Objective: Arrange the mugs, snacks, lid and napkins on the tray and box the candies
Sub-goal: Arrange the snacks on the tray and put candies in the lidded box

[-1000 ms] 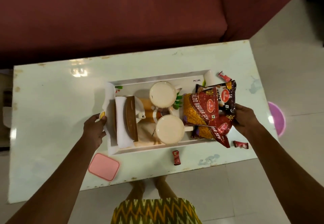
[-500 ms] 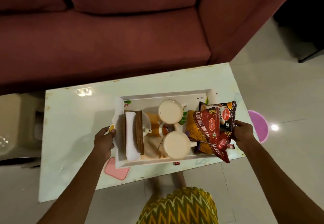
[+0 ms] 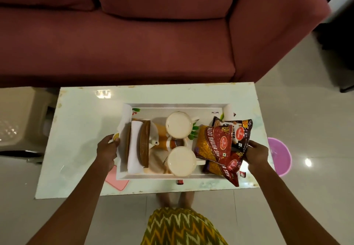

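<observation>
Dim, warm indoor light with a few hard glints from above.

The glossy table (image 3: 80, 129) throws back a bright ceiling reflection near its far edge, and a small hot spot shines on the floor (image 3: 308, 162) at right. The sofa (image 3: 153, 34) sinks into murky red. Shadows are soft, detail is slightly smeared, and straight lines bow outward toward the frame's edges.

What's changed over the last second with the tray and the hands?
The tray now hides more of the pink lid and red candy near the table's near edge, so it seems lifted or drawn toward the person; the view also pulled back. No grasp changed: left hand at the tray's left end, right hand at the snack packets. Mugs, napkins unmoved on the tray.
</observation>
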